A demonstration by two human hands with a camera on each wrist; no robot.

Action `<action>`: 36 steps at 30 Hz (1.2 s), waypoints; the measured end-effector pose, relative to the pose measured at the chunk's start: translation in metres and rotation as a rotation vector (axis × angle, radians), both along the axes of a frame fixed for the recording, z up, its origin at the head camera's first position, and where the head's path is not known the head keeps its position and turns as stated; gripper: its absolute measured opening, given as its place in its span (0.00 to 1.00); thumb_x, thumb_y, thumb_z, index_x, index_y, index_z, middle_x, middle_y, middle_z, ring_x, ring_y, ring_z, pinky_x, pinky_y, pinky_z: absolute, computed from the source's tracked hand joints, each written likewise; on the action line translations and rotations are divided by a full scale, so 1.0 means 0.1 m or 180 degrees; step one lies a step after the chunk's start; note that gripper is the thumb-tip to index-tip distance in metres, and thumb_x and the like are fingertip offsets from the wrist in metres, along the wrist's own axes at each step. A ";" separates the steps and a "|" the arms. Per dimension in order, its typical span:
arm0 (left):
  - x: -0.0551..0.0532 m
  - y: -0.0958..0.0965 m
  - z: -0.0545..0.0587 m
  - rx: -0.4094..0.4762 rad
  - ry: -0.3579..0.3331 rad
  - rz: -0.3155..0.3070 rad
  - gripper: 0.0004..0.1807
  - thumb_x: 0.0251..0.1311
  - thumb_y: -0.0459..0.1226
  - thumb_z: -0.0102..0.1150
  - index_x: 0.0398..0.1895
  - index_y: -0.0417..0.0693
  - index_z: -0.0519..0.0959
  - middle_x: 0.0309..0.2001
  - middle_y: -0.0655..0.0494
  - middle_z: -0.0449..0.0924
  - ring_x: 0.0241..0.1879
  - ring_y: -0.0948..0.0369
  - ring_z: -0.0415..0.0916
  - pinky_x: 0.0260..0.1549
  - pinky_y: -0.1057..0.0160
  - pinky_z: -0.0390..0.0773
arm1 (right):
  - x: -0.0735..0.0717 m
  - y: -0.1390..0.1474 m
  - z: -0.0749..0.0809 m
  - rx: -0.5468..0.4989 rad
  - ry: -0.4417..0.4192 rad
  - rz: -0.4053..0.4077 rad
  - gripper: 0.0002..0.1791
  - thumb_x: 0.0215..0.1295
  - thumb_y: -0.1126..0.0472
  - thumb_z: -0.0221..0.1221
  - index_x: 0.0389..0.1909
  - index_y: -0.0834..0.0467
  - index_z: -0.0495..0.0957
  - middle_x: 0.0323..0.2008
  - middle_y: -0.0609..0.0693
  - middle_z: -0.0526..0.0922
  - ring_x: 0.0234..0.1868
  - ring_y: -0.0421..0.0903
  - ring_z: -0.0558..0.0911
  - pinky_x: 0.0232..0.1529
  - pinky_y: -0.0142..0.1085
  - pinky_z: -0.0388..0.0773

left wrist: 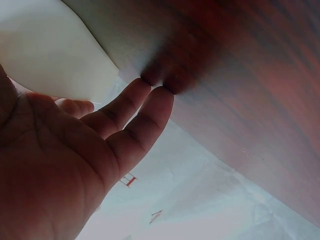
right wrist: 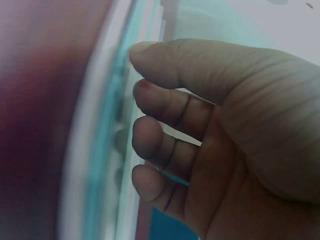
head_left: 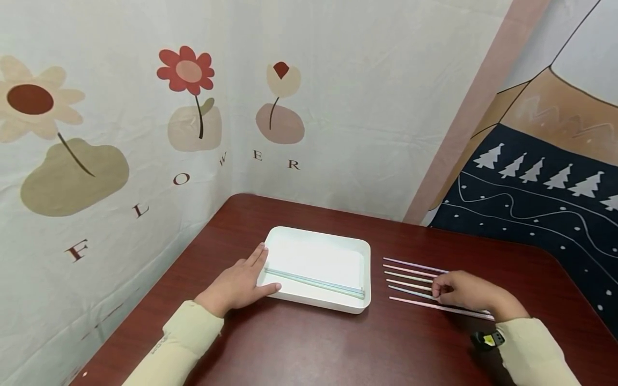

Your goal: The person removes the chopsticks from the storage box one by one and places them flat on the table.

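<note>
A white rectangular tray [head_left: 318, 303] stands on the table, with a few pale blue and green chopsticks [head_left: 314, 282] lying along its near side. My left hand [head_left: 238, 284] rests at the tray's left edge, fingers extended along the outside and thumb over the near left corner. To the right of the tray, several pastel chopsticks lie side by side, from a purple one [head_left: 415, 265] at the back to a pink one [head_left: 410, 301] in front. Over their right part is my right hand [head_left: 470, 292], fingers bent. The right wrist view shows its fingertips [right wrist: 147, 137] apart, right at the blurred chopsticks.
The dark red table [head_left: 314, 343] meets a pale curtain [head_left: 347, 107] with printed flowers behind and to the left. A navy printed cloth [head_left: 521, 209] hangs at the right. A dark device [head_left: 487, 340] sits at my right wrist.
</note>
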State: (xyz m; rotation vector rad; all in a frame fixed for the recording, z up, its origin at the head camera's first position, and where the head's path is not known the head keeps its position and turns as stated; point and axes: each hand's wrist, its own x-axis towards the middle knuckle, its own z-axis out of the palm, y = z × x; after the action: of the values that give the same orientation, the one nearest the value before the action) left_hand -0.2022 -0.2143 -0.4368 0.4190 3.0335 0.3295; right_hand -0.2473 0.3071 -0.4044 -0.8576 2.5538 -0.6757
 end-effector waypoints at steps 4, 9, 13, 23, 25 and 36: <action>-0.02 0.00 0.02 -0.0012 0.0014 -0.0001 0.56 0.63 0.69 0.47 0.78 0.37 0.49 0.79 0.45 0.42 0.64 0.34 0.66 0.59 0.40 0.69 | -0.08 0.00 0.19 0.0010 0.0277 -0.0190 0.06 0.67 0.67 0.59 0.35 0.52 0.80 0.30 0.43 0.77 0.33 0.40 0.74 0.33 0.34 0.72; -0.03 -0.01 0.03 -0.0016 -0.0012 -0.0017 0.57 0.62 0.71 0.45 0.78 0.38 0.48 0.79 0.45 0.41 0.64 0.34 0.65 0.60 0.40 0.68 | -0.18 -0.16 0.39 0.0019 0.0378 -0.0324 0.04 0.70 0.63 0.59 0.39 0.51 0.80 0.34 0.46 0.81 0.36 0.44 0.75 0.37 0.37 0.74; -0.02 -0.01 0.02 0.0006 -0.0032 -0.0002 0.57 0.62 0.71 0.45 0.78 0.38 0.48 0.79 0.45 0.42 0.64 0.34 0.65 0.60 0.40 0.68 | -0.27 -0.44 0.42 -0.0003 0.0457 -0.0175 0.04 0.70 0.60 0.59 0.43 0.50 0.81 0.37 0.43 0.81 0.37 0.43 0.76 0.39 0.40 0.76; -0.02 0.00 0.00 0.0051 -0.0029 0.0001 0.57 0.62 0.71 0.44 0.79 0.38 0.48 0.79 0.46 0.42 0.65 0.34 0.64 0.61 0.40 0.67 | -0.44 -1.38 0.33 -0.0103 0.0285 0.0250 0.07 0.69 0.58 0.61 0.45 0.51 0.81 0.34 0.41 0.79 0.36 0.43 0.76 0.38 0.39 0.76; -0.02 0.00 0.00 0.0044 -0.0031 0.0004 0.57 0.62 0.72 0.44 0.79 0.38 0.49 0.79 0.46 0.42 0.65 0.34 0.64 0.61 0.40 0.67 | -0.48 -1.53 0.32 -0.0104 0.0254 0.0328 0.07 0.69 0.59 0.61 0.46 0.51 0.81 0.34 0.41 0.79 0.35 0.43 0.76 0.37 0.39 0.76; 0.01 0.01 0.00 -0.0001 -0.0018 0.0015 0.56 0.62 0.70 0.45 0.78 0.38 0.50 0.79 0.46 0.42 0.65 0.35 0.65 0.60 0.40 0.68 | -0.64 -2.12 0.11 -0.0145 -0.0023 0.0769 0.09 0.64 0.60 0.66 0.43 0.53 0.80 0.32 0.42 0.78 0.36 0.42 0.76 0.36 0.36 0.73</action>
State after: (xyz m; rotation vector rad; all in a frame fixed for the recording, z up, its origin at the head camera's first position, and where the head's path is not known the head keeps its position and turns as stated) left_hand -0.2017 -0.2129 -0.4367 0.4104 3.0296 0.3300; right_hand -0.3112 0.0954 -0.3930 -1.1531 2.3830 -0.6616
